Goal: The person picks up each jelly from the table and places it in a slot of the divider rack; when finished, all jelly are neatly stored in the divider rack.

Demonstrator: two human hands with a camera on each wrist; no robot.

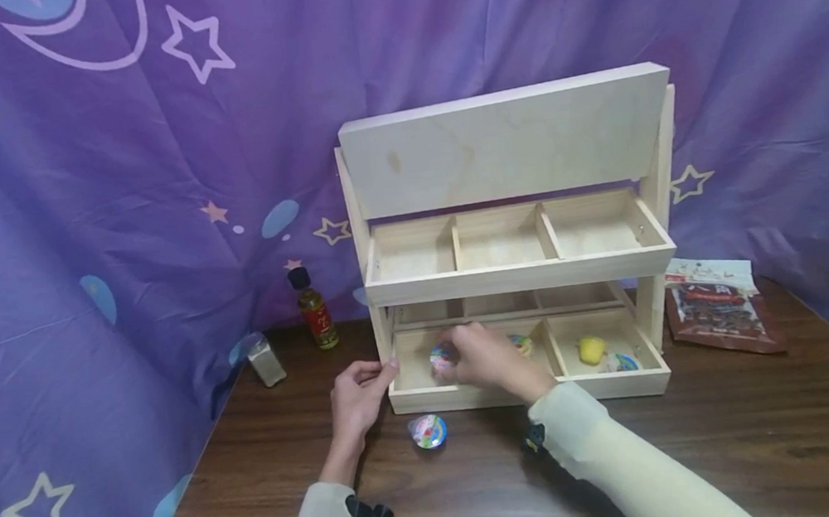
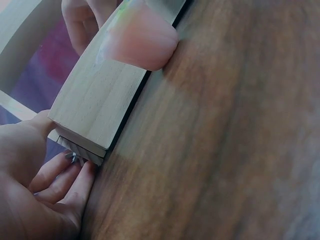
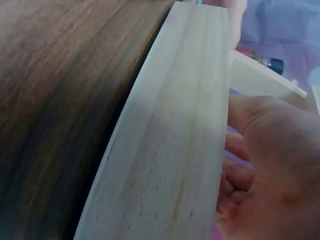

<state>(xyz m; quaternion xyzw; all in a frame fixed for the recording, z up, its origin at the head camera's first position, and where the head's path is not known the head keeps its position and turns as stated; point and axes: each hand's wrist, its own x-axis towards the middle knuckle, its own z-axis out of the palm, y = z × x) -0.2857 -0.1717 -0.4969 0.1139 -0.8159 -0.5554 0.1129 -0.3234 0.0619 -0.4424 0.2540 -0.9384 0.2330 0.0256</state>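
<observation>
My left hand (image 1: 357,401) grips the front left corner of the lowest tray on a pale wooden rack (image 1: 521,277); in the left wrist view the thumb lies on its edge and the fingers against its side. My right hand (image 1: 486,358) reaches into that tray's left part, fingers around a small jelly cup (image 1: 440,359) with a printed lid. The right wrist view shows curled fingers (image 3: 237,177) behind the tray's front board (image 3: 165,135), which hides the cup. Another jelly cup (image 1: 428,431), pinkish from the side (image 2: 142,40), lies on the table before the tray.
A yellow jelly cup (image 1: 591,350) and a blue-lidded one (image 1: 624,362) lie in the tray's right compartment. Another cup (image 1: 521,343) shows past my right hand. Left of the rack stand an oil bottle (image 1: 316,311) and a small container (image 1: 266,363); right, a brown packet (image 1: 719,312).
</observation>
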